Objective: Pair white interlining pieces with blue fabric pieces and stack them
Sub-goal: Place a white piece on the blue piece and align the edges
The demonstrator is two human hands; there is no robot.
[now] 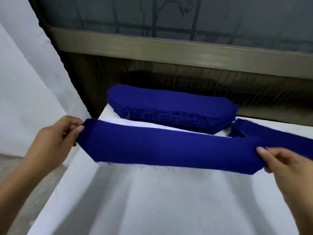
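A long blue fabric piece [166, 148] with angled ends is stretched across the middle of the view, a little above the white table. My left hand [55, 139] pinches its left end and my right hand [281, 167] pinches its right end. Behind it lies a thick stack of blue fabric pieces [171, 107] with frayed edges. More blue fabric [274, 134] lies at the right, partly behind the held piece. A thin white edge shows along the held piece's lower side; I cannot tell whether it is interlining.
The white table surface [160, 200] fills the foreground, its left edge running diagonally. A window sill and dark glass [186, 48] rise behind the stack. A white wall [25, 82] and grey floor [10, 167] are at the left.
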